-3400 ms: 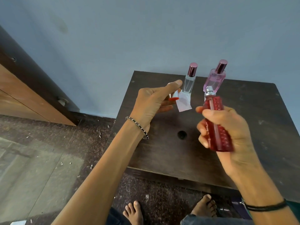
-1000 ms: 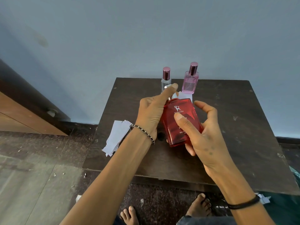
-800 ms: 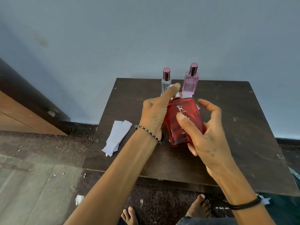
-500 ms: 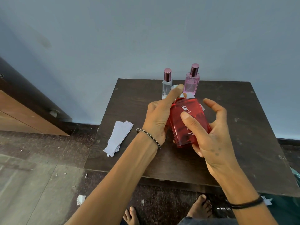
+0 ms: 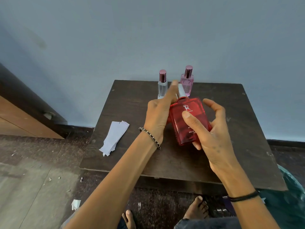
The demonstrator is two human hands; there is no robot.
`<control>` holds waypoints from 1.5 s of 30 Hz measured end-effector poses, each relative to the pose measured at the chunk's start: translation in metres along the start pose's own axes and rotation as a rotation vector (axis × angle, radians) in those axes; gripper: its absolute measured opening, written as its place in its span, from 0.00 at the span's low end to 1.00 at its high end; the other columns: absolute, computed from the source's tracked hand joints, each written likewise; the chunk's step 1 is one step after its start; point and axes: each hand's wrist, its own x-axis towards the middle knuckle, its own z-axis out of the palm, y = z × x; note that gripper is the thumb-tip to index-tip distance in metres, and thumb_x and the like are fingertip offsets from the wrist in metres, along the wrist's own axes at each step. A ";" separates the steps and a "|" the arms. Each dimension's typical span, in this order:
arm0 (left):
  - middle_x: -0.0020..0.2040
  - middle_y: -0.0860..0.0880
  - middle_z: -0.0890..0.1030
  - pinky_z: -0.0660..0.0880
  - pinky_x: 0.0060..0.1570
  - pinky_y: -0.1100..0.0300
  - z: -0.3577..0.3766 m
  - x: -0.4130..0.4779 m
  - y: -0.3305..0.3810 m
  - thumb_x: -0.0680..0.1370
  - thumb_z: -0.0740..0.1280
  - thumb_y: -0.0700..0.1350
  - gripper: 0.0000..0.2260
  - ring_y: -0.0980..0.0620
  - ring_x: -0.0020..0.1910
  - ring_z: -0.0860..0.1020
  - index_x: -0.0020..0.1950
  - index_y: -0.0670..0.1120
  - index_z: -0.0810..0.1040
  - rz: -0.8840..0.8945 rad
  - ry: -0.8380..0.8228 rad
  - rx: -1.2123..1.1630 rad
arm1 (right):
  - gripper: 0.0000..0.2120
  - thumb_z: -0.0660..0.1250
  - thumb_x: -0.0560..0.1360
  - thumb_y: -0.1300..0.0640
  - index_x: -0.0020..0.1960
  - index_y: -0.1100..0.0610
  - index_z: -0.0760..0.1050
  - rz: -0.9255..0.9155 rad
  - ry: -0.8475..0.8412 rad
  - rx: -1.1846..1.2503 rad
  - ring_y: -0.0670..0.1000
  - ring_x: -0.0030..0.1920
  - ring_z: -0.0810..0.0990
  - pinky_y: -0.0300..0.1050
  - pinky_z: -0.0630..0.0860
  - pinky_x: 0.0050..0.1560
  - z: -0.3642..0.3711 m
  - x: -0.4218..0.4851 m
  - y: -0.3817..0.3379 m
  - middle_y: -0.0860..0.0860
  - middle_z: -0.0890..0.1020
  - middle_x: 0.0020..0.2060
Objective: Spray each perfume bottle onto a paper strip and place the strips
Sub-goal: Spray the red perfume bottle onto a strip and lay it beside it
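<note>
Blue-grey wall (image 5: 148, 30), dark wooden table (image 5: 247, 129), littered floor (image 5: 33, 187).

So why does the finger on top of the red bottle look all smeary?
Head view: the left hand is moving, so its raised finger blurs, while the red bottle and its white lettering stay sharp; the table edges bend a little from the wide lens.

1 head-worn view looks forward and down, close over the table (image 5: 231, 113) against the wall (image 5: 148, 38).
</note>
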 end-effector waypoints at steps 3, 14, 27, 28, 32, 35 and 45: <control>0.39 0.45 0.86 0.80 0.43 0.56 0.003 -0.001 -0.007 0.79 0.66 0.58 0.21 0.51 0.36 0.83 0.49 0.41 0.87 0.011 -0.034 -0.034 | 0.36 0.75 0.68 0.43 0.70 0.41 0.62 -0.031 0.035 0.006 0.50 0.43 0.86 0.32 0.75 0.27 -0.010 -0.004 0.000 0.50 0.84 0.49; 0.49 0.45 0.83 0.83 0.51 0.59 0.016 0.000 -0.031 0.82 0.61 0.35 0.11 0.54 0.44 0.82 0.58 0.43 0.81 0.259 -0.118 0.328 | 0.21 0.74 0.74 0.47 0.62 0.41 0.68 -0.179 0.337 0.124 0.43 0.46 0.86 0.32 0.77 0.31 -0.050 -0.005 0.002 0.46 0.80 0.54; 0.43 0.47 0.83 0.78 0.46 0.66 0.079 0.040 -0.025 0.78 0.67 0.37 0.10 0.52 0.41 0.80 0.60 0.41 0.79 0.544 -0.051 0.825 | 0.18 0.73 0.73 0.42 0.56 0.35 0.67 -0.254 0.393 0.039 0.37 0.47 0.83 0.46 0.84 0.47 -0.060 0.004 0.006 0.25 0.79 0.42; 0.43 0.46 0.84 0.80 0.48 0.61 0.082 0.045 -0.027 0.78 0.68 0.38 0.09 0.51 0.42 0.81 0.58 0.41 0.80 0.550 -0.031 0.837 | 0.18 0.73 0.72 0.42 0.56 0.35 0.67 -0.256 0.398 0.046 0.37 0.47 0.83 0.47 0.84 0.48 -0.061 0.004 0.006 0.25 0.79 0.42; 0.48 0.44 0.85 0.79 0.49 0.55 0.091 0.052 -0.033 0.80 0.67 0.42 0.07 0.46 0.46 0.82 0.55 0.41 0.82 0.572 0.061 0.953 | 0.17 0.73 0.73 0.42 0.56 0.35 0.67 -0.259 0.420 0.037 0.39 0.48 0.84 0.52 0.84 0.49 -0.063 0.006 0.007 0.26 0.79 0.42; 0.52 0.41 0.82 0.66 0.40 0.61 0.091 0.043 -0.036 0.83 0.62 0.42 0.09 0.43 0.48 0.80 0.54 0.39 0.80 0.644 0.115 1.020 | 0.17 0.73 0.72 0.41 0.55 0.32 0.68 -0.250 0.432 0.045 0.42 0.49 0.84 0.53 0.84 0.49 -0.065 0.006 0.008 0.28 0.80 0.43; 0.52 0.52 0.86 0.75 0.51 0.54 0.060 -0.004 -0.070 0.78 0.62 0.47 0.12 0.49 0.56 0.81 0.53 0.48 0.85 0.968 0.091 1.325 | 0.18 0.73 0.74 0.43 0.58 0.38 0.69 -0.253 0.496 0.079 0.46 0.50 0.85 0.52 0.85 0.49 -0.070 0.005 0.011 0.44 0.83 0.50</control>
